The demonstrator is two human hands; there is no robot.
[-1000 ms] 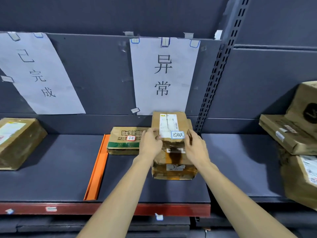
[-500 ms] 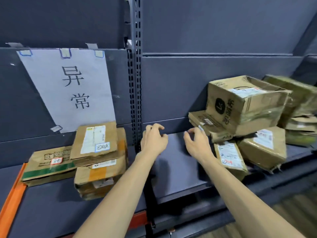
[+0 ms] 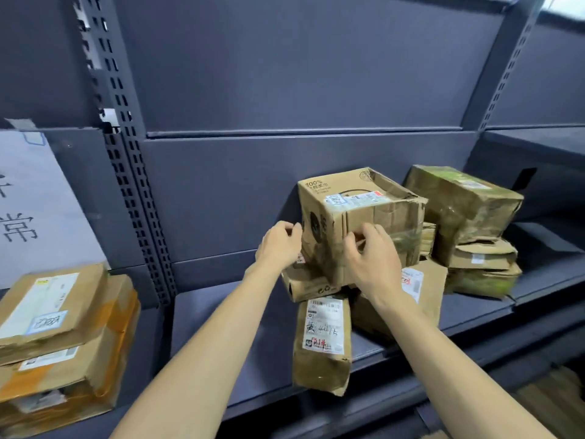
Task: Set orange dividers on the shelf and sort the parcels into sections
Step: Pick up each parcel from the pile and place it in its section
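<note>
A dented cardboard box (image 3: 373, 198) with a white label on top sits on a pile of parcels on the right bay of the grey shelf (image 3: 221, 315). My left hand (image 3: 278, 245) presses its left face with curled fingers. My right hand (image 3: 372, 261) grips its front face. Under the box lies a flat brown parcel (image 3: 304, 288). In front, a tall paper parcel (image 3: 323, 343) with a handwritten label hangs over the shelf edge. No orange divider is in view.
A stack of two brown parcels (image 3: 63, 327) sits at the left, below a white paper sign (image 3: 31, 210). A perforated upright post (image 3: 126, 185) splits the two bays. Greenish taped parcels (image 3: 459, 204) are piled at the right.
My view has swung right, from the left bay to the parcel pile. Both hands left the labelled parcel on the left stack, crossed the bare shelf and closed on the cardboard box.
</note>
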